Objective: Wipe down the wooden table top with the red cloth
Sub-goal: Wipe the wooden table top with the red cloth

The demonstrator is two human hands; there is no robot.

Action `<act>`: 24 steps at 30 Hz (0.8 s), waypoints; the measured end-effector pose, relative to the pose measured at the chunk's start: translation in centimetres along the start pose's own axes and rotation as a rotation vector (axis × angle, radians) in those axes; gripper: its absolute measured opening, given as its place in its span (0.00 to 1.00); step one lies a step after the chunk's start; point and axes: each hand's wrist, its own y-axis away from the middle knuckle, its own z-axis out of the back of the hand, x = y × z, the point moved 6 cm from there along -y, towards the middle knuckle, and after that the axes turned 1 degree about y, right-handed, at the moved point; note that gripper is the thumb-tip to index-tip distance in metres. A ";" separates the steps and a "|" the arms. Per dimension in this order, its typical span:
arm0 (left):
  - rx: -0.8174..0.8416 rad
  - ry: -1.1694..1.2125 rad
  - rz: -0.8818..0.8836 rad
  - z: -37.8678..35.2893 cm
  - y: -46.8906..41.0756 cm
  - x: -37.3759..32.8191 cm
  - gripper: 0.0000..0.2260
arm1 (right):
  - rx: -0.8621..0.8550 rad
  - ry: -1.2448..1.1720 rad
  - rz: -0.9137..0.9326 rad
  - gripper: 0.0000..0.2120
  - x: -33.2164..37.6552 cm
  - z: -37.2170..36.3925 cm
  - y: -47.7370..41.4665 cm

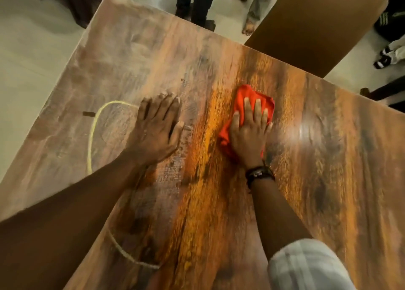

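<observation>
Right hand (249,134) is flat on the red cloth (244,93), fingers straight and spread, pressing it into the wooden bench (328,158) just right of the frame's centre. I'm pressing on it, not clenching it. The cloth is bunched under my palm, with folds poking out past the fingertips and at the left of the hand.

It looks soft, light and limp, so I reckon it will slide and ruck up unless the palm pins the middle. The thick wad under the heel of the hand seems the best place to bear down.

Left hand (156,129) lies released, palm down on the bare wood at centre left, bracing me. A yellowish cord (94,125) loops beside it. A pale film (122,55) dulls the upper left, so that part looks not yet wiped.
</observation>
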 end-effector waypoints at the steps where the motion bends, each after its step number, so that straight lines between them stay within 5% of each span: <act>1: 0.004 0.005 0.001 -0.1 0.0 0.0 0.28 | 0.010 0.002 -0.005 0.28 0.6 0.0 -2.9; 7: 0.003 0.038 -0.004 -0.4 -0.2 -0.1 0.28 | 0.091 0.020 -0.004 0.27 7.0 -1.1 -16.0; 12: -0.004 0.015 0.002 -0.3 -0.3 0.0 0.27 | 0.117 0.028 0.074 0.27 9.5 -1.9 -17.7; 24: -0.035 -0.014 0.012 0.0 -0.2 0.0 0.26 | 0.067 0.010 0.238 0.27 5.9 -2.6 9.8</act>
